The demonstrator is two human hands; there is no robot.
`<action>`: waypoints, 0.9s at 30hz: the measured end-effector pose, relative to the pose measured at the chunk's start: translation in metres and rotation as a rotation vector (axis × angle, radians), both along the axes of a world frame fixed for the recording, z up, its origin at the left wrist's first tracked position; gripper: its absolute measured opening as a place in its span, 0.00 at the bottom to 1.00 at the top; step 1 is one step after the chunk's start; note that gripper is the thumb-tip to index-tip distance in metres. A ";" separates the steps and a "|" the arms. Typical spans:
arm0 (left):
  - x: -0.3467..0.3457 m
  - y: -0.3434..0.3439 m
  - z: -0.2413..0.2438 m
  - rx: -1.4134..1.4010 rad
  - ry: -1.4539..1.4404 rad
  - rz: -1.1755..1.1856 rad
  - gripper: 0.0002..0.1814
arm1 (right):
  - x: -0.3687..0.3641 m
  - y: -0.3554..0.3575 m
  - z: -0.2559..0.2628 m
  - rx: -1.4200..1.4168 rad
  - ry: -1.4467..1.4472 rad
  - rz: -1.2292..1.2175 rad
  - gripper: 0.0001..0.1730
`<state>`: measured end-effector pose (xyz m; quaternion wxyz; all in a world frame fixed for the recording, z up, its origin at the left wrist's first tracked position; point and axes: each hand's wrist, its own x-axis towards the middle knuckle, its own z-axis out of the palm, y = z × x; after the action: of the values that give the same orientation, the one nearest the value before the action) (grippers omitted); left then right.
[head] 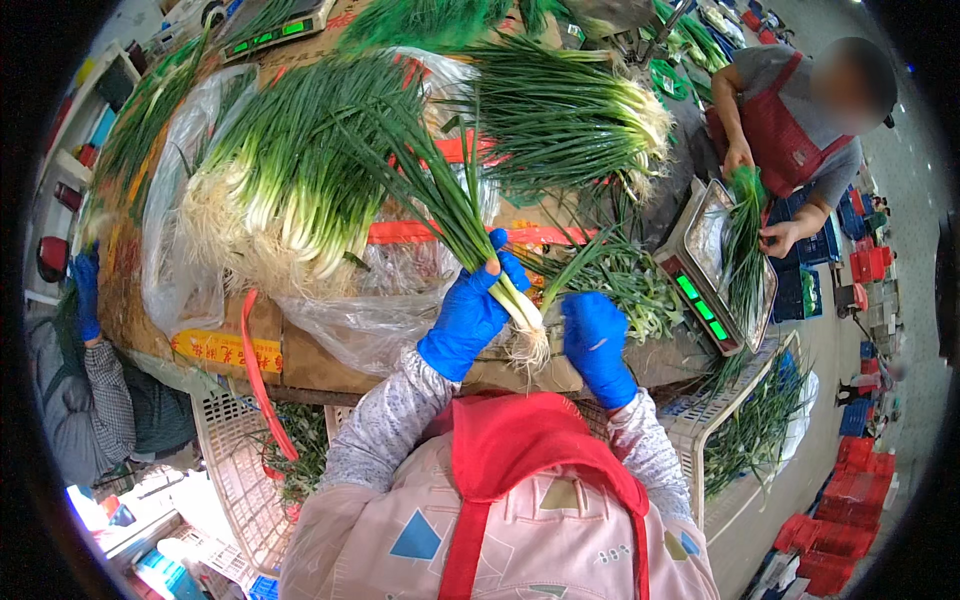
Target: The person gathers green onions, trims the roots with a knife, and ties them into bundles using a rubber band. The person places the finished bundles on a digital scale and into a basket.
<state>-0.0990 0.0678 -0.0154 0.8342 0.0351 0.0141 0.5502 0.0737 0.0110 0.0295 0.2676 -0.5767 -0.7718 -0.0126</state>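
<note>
My left hand [472, 307], in a blue glove, is shut on a small bunch of green onions [457, 217], its white bulbs and roots pointing down towards me. My right hand [596, 337], also gloved in blue and somewhat blurred, is just right of the roots. Its fingers look curled, at the lower end of a green leaf [574, 266]; whether it grips the leaf is unclear. A large heap of green onions [300, 172] lies on plastic at the left, and another pile [577, 112] lies at the back right. Loose trimmed leaves [622, 285] lie beyond my right hand.
A co-worker [795, 127] at the right holds a bundle of greens [745, 240] over a digital scale [701, 277]. Another person's gloved hand [86, 292] is at the far left. Plastic crates [240, 465] with leaves flank me below the table; red tape [259, 375] hangs off its edge.
</note>
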 end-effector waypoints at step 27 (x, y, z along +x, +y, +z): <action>0.002 -0.013 -0.005 0.069 0.625 0.000 0.31 | -0.023 -0.004 -0.029 -0.561 1.196 -0.147 0.07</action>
<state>-0.0967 0.0552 -0.0204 0.7879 0.2307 0.2511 0.5128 0.0511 0.0074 0.0008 0.4879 -0.5832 -0.4231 0.4927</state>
